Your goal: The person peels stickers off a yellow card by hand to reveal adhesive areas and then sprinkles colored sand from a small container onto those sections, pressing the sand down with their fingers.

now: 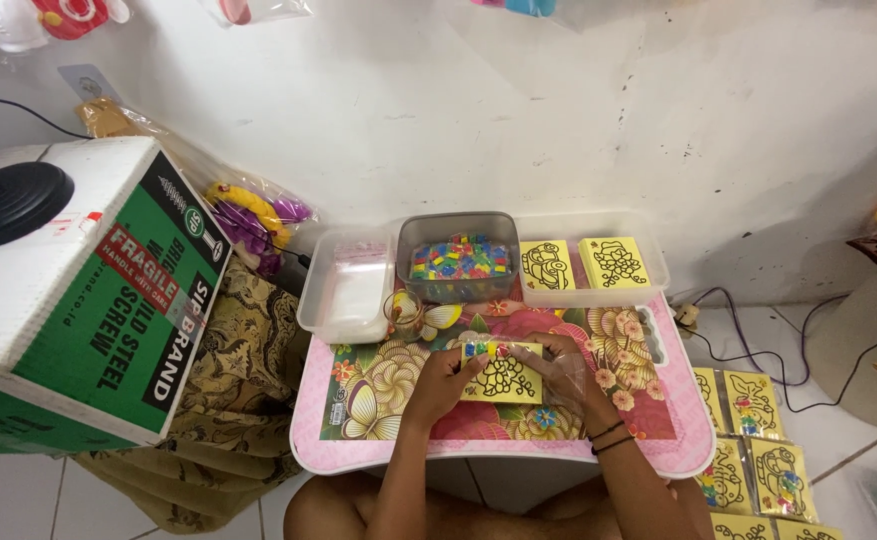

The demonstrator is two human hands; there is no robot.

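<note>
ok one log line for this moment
left hand: holds yellow card | right hand: holds card, clear bag | behind: bead tub

card point(501, 377) held on small table point(658, 455) | bead tub point(458, 262) behind it | empty tray point(348, 285) left | card tray point(598, 262) right | cardboard box point(78, 300) far left

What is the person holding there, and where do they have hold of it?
A yellow card with a black outline drawing, held over the small flowered table: left hand at its left edge, right hand at its right edge.
</note>
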